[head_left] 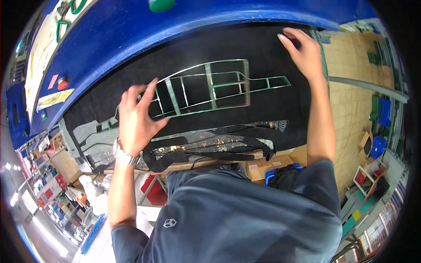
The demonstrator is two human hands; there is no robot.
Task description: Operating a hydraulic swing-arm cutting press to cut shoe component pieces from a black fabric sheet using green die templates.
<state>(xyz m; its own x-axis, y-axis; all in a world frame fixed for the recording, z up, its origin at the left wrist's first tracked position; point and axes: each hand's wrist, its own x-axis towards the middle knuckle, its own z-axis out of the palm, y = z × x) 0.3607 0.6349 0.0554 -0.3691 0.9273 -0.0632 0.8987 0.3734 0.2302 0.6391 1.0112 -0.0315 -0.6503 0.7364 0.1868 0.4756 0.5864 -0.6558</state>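
Note:
A cutting die (210,85), a thin metal frame with green edges and several cross bars, lies on a sheet of black material (197,44). My left hand (137,115) is over the die's left end, thumb and fingers spread across its width; whether the fingertips press on the metal I cannot tell. My right hand (303,55) is above the far right part of the black sheet, apart from the die. Its thumb and forefinger stand apart and hold nothing, the other fingers loosely bent and slightly blurred.
A blue machine beam (175,33) arches over the far side, with a green knob (161,4) and a red button (63,82). Cut black scraps (210,144) lie along the near edge. Cardboard boxes (267,168) stand below; a metal rail (372,87) runs at right.

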